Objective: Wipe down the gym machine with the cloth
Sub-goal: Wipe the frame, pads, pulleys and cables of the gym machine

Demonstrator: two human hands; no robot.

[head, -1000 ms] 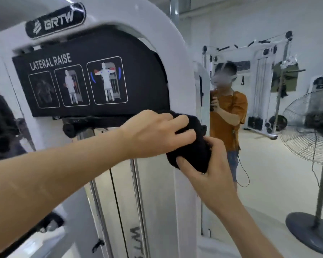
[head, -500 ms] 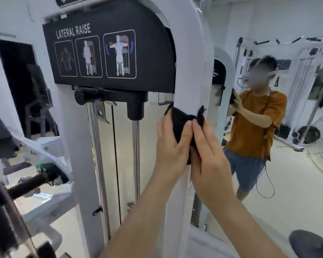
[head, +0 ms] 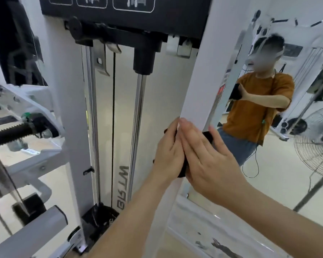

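Note:
A white upright post [head: 196,81] of the lateral raise gym machine runs down the middle of the head view. A black cloth [head: 207,137] is wrapped against this post at about mid height and is mostly covered by my hands. My left hand [head: 168,151] presses flat on the cloth's left part with straight fingers. Beside and partly over it lies my right hand [head: 211,162], fingers straight on the post's front and thumb on the cloth at the post's right side.
Left of the post are chrome guide rods [head: 138,116], a black cable and the black instruction panel [head: 123,15] above. A padded lever arm [head: 17,131] sticks out at far left. A mirror [head: 231,75] on the right shows a person in orange; a standing fan [head: 317,146] is far right.
Both hands have slid the cloth down the white post, from just under the black panel to mid height. My view has tilted down with them.

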